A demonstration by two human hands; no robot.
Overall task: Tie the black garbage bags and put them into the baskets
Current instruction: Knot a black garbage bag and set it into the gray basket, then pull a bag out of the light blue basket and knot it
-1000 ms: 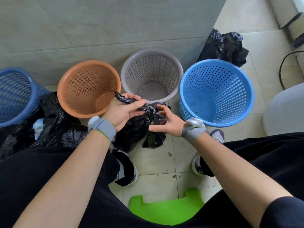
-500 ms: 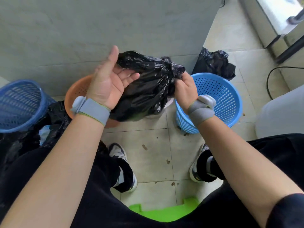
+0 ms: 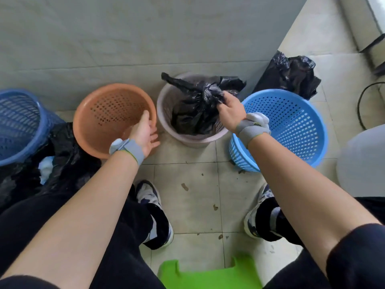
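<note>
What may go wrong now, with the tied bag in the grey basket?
The right hand holds the black bag only at its knot; the grip may loosen it. The bag's loose ends stick out above the rim of the grey basket and may snag. The left hand steadies nothing, so the basket could tip.

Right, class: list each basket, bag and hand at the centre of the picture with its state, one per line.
tied bag: knotted, partly inside a basket.
grey basket: holds that bag.
orange basket: no bag inside.
light blue basket: no bag inside.
right hand: grips the bag's knot.
left hand: open, holding nothing.
</note>
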